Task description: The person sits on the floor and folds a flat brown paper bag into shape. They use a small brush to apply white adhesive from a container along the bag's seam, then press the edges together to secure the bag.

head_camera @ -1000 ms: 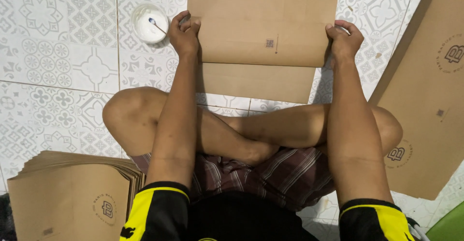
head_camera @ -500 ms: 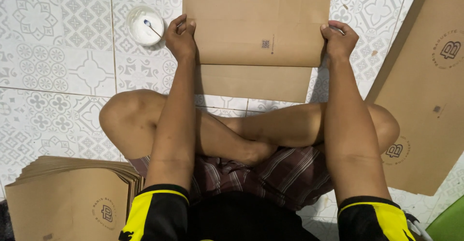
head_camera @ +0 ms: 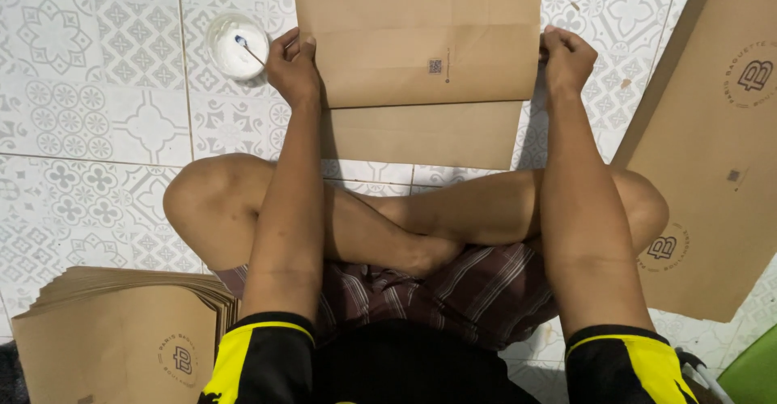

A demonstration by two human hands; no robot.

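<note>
Left hand (head_camera: 293, 68): pinches the left edge of the bag (head_camera: 417, 36).
Right hand (head_camera: 566, 56): curled on the right edge, maybe pinching.
Cup (head_camera: 237, 46): far left, near the left hand.
Stack (head_camera: 121, 331): near left.

paper bag (head_camera: 421, 56): matt brown kraft | floor (head_camera: 89, 129): glossy patterned ceramic tile | shorts (head_camera: 453, 291): plaid cloth

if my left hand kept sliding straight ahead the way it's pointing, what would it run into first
Probably nothing: the left hand points up-frame along the brown paper bag edge, over bare tiled floor; the white cup sits just left.
</note>
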